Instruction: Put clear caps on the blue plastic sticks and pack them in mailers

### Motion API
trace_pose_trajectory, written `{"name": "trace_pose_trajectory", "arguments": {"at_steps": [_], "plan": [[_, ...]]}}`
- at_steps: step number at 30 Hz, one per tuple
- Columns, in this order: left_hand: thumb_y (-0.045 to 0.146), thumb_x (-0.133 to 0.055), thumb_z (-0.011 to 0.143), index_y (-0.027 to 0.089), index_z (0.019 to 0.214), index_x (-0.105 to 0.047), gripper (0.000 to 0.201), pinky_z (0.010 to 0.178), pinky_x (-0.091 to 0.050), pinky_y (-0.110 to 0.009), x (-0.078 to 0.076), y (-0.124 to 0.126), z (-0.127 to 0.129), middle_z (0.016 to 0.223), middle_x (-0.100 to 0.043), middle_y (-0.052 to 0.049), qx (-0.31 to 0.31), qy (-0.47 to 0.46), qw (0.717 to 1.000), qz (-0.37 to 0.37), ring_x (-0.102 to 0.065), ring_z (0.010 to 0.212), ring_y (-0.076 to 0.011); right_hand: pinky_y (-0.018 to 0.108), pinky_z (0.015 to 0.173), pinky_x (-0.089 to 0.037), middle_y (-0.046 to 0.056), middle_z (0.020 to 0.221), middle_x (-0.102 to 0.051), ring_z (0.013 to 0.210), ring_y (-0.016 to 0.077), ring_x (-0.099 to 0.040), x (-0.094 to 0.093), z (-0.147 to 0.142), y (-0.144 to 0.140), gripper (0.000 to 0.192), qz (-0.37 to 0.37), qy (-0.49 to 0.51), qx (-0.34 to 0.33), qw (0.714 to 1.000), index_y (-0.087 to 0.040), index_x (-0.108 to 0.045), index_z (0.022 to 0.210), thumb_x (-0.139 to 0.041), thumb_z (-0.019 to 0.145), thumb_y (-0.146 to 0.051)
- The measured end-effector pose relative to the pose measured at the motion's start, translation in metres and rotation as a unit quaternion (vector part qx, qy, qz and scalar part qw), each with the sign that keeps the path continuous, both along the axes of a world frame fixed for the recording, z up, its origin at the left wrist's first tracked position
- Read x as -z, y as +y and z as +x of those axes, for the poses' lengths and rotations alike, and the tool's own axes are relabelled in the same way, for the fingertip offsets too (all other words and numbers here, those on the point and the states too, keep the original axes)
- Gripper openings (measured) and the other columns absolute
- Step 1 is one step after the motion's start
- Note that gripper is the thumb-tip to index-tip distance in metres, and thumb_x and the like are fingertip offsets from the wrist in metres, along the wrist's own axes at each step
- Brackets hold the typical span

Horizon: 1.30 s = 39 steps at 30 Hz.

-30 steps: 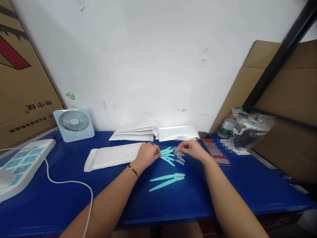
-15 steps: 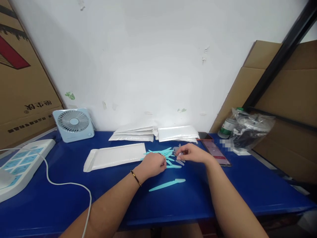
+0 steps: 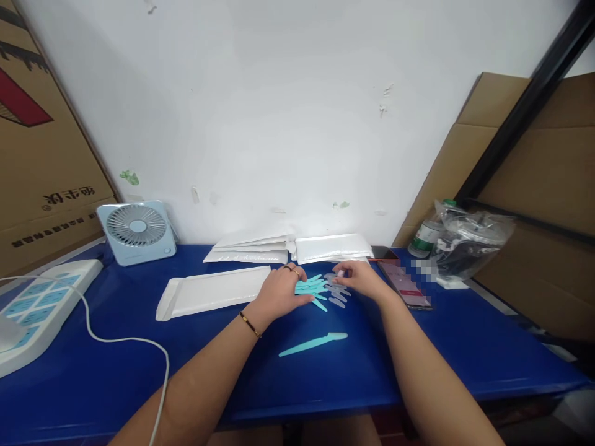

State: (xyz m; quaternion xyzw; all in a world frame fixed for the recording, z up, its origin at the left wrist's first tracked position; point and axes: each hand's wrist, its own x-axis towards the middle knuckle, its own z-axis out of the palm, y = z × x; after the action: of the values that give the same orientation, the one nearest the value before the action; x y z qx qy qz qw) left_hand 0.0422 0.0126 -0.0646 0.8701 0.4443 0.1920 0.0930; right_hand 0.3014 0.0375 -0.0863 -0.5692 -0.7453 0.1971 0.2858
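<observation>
The blue table (image 3: 367, 378) stands by a white wall (image 3: 297, 136), with a small fan (image 3: 137, 232) and a big brown box (image 3: 56, 148) on the left. The left hand's (image 3: 280, 292) thumb and fingers are spread around a pile of blue-green sticks (image 3: 314, 285). The right hand (image 3: 363, 280) is at the clear pieces (image 3: 338, 301); I can't tell if its bent fingers pinch one. A second ago, two sticks lay in front; now just one stick (image 3: 312, 344) does.

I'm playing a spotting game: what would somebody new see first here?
Probably the bright turquoise sticks bunched mid-table, with the left hand at them and the right hand at the clear pieces beside them. A lone stick lies nearer the person. Next, maybe the pale blue fan at the picture's left, before the white wall.
</observation>
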Motion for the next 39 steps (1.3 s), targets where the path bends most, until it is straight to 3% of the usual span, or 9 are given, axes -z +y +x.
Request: {"name": "trace_pose_trajectory", "arguments": {"at_steps": [3, 6, 9, 12, 14, 20, 28, 34, 39], "plan": [[0.059, -0.065, 0.064, 0.022, 0.089, -0.063, 0.044, 0.059, -0.040, -0.026, -0.001, -0.018, 0.006, 0.094, -0.062, -0.003, 0.093, 0.045, 0.992, -0.069, -0.058, 0.074, -0.0180, 0.025, 0.054, -0.036, 0.003, 0.071, -0.064, 0.058, 0.0127, -0.048, -0.002, 0.002, 0.000, 0.030, 0.034, -0.023, 0.018, 0.999, -0.016, -0.070, 0.086, -0.065, 0.070, -0.041], [0.041, -0.062, 0.071, 0.021, 0.076, -0.065, 0.020, 0.053, -0.036, -0.024, 0.002, -0.031, 0.013, 0.078, -0.064, -0.001, 0.144, 0.108, 0.978, -0.105, -0.057, 0.067, -0.0159, 0.024, 0.051, -0.034, 0.002, 0.065, -0.061, 0.055, 0.0121, -0.047, -0.009, -0.001, -0.005, 0.029, 0.007, -0.005, -0.008, 1.000, -0.015, -0.070, 0.084, -0.062, 0.073, -0.041], [0.027, -0.053, 0.076, 0.019, 0.068, -0.063, 0.015, 0.052, -0.035, -0.024, 0.005, -0.034, 0.016, 0.071, -0.065, -0.001, 0.117, 0.130, 0.979, -0.100, -0.056, 0.062, -0.0147, 0.023, 0.050, -0.035, 0.002, 0.066, -0.061, 0.056, 0.0118, -0.048, -0.018, -0.006, -0.015, 0.033, -0.065, 0.046, -0.088, 0.993, -0.015, -0.069, 0.084, -0.061, 0.075, -0.045], [0.039, -0.056, 0.075, 0.021, 0.074, -0.065, 0.021, 0.051, -0.034, -0.024, 0.006, -0.035, 0.016, 0.074, -0.066, -0.001, 0.098, 0.105, 0.984, -0.102, -0.057, 0.065, -0.0156, 0.023, 0.054, -0.038, 0.003, 0.070, -0.063, 0.059, 0.0120, -0.050, -0.027, -0.011, -0.024, 0.033, -0.127, 0.069, -0.166, 0.976, -0.014, -0.069, 0.081, -0.063, 0.074, -0.046], [0.046, -0.061, 0.070, 0.022, 0.078, -0.066, 0.026, 0.052, -0.035, -0.024, 0.006, -0.037, 0.016, 0.077, -0.067, 0.000, 0.107, 0.091, 0.984, -0.112, -0.058, 0.068, -0.0157, 0.022, 0.053, -0.037, 0.002, 0.065, -0.062, 0.057, 0.0113, -0.049, -0.031, -0.013, -0.029, 0.032, -0.162, 0.039, -0.195, 0.967, -0.014, -0.070, 0.078, -0.068, 0.069, -0.045], [0.027, -0.056, 0.072, 0.021, 0.072, -0.064, 0.010, 0.056, -0.037, -0.024, 0.009, -0.036, 0.016, 0.075, -0.067, -0.001, 0.073, 0.092, 0.988, -0.100, -0.059, 0.069, -0.0162, 0.020, 0.047, -0.033, -0.002, 0.056, -0.056, 0.052, 0.0099, -0.047, -0.031, -0.022, -0.034, 0.034, -0.213, -0.053, -0.252, 0.943, -0.015, -0.071, 0.079, -0.078, 0.058, -0.041], [0.032, -0.041, 0.086, 0.018, 0.080, -0.054, 0.021, 0.053, -0.038, -0.022, 0.001, -0.006, -0.005, 0.067, -0.062, 0.000, 0.054, -0.040, 0.978, -0.197, -0.057, 0.055, -0.0116, 0.021, 0.050, -0.038, 0.001, 0.056, -0.060, 0.052, 0.0120, -0.055, -0.019, -0.036, -0.026, 0.032, -0.142, 0.060, -0.194, 0.969, -0.014, -0.071, 0.080, -0.059, 0.079, -0.044], [0.037, -0.035, 0.090, 0.020, 0.090, -0.056, 0.027, 0.061, -0.040, -0.024, 0.006, 0.007, -0.021, 0.076, -0.062, 0.000, 0.033, -0.082, 0.990, -0.107, -0.056, 0.068, -0.0144, 0.023, 0.048, -0.043, -0.004, 0.052, -0.060, 0.043, 0.0125, -0.055, -0.020, -0.012, -0.018, 0.053, -0.089, 0.212, -0.093, 0.969, -0.016, -0.050, 0.122, -0.061, 0.077, -0.043], [0.038, -0.026, 0.094, 0.021, 0.090, -0.061, 0.039, 0.078, -0.041, -0.026, 0.007, 0.011, -0.020, 0.091, -0.062, -0.002, 0.028, -0.125, 0.990, -0.058, -0.056, 0.087, -0.0163, 0.020, 0.042, -0.039, -0.002, 0.059, -0.062, 0.038, 0.0087, -0.051, -0.018, -0.018, -0.015, 0.033, -0.061, 0.266, -0.074, 0.959, -0.017, -0.058, 0.095, -0.061, 0.077, -0.045]]}}
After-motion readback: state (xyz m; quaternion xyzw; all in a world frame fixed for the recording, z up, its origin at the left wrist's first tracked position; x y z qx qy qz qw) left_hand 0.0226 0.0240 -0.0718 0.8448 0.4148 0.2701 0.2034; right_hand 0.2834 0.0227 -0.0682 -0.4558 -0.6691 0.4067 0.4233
